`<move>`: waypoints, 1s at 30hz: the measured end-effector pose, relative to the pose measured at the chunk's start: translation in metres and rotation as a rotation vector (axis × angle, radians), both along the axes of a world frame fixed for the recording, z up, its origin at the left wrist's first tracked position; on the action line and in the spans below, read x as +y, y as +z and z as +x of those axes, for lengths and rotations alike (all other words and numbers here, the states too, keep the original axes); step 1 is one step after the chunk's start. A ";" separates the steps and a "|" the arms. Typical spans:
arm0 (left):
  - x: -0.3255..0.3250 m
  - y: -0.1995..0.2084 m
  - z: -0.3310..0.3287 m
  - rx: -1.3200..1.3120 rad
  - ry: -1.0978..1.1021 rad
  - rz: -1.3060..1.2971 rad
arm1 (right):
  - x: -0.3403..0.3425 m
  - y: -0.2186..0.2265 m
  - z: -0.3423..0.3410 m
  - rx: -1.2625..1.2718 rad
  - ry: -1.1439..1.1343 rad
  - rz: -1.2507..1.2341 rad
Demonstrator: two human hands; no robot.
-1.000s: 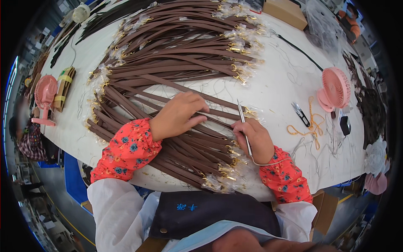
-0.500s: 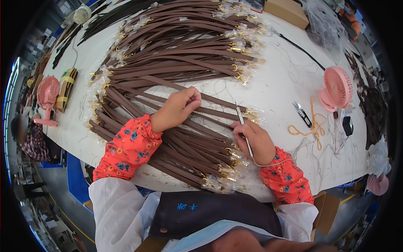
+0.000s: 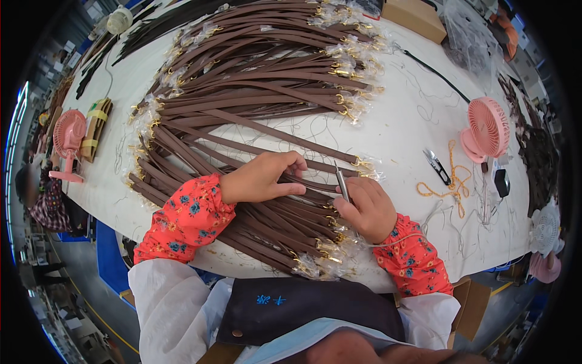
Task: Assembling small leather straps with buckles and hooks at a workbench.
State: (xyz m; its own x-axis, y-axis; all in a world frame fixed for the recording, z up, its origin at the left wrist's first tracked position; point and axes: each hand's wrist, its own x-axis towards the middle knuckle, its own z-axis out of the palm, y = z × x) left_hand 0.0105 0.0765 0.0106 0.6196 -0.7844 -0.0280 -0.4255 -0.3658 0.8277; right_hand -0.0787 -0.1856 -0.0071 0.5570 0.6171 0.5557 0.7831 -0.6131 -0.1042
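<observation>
A pen-shaped metal tool (image 3: 341, 181) with a thin tip and a cord from its back end is gripped in my right hand (image 3: 368, 209), its tip pointing up and away. My left hand (image 3: 264, 177) is just to the left, over the straps, with thumb and fingers apart; I see nothing held in it. Below both hands lies a near bundle of brown straps (image 3: 273, 227) with gold clasps, some wrapped in clear plastic. One separate strap (image 3: 285, 140) runs just beyond my hands.
More brown straps (image 3: 260, 60) cover the far table. Thread snips (image 3: 437, 165), a yellow cord (image 3: 456, 191) and a pink fan (image 3: 487, 128) are at right. Another pink fan (image 3: 69, 136) is at left. A carton (image 3: 414, 18) sits at the back; a person (image 3: 506, 30) is beyond.
My left hand has come down and right, its fingers opening from a pinch. My right hand has turned the tool steeper and moved slightly down.
</observation>
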 end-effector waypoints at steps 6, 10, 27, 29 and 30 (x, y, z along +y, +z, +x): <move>-0.014 -0.006 0.007 0.138 -0.041 0.156 | 0.003 0.001 0.001 -0.097 0.016 -0.021; -0.015 -0.019 0.010 0.350 -0.005 0.017 | 0.003 0.004 0.001 -0.118 0.017 -0.030; 0.029 0.004 0.028 0.278 0.570 -0.465 | 0.000 0.003 0.005 0.102 0.036 0.022; 0.046 0.015 0.038 0.182 0.610 -0.446 | -0.002 0.004 0.005 0.119 0.020 0.005; 0.057 0.018 0.043 0.135 0.634 -0.418 | -0.002 0.004 0.005 0.118 0.025 0.008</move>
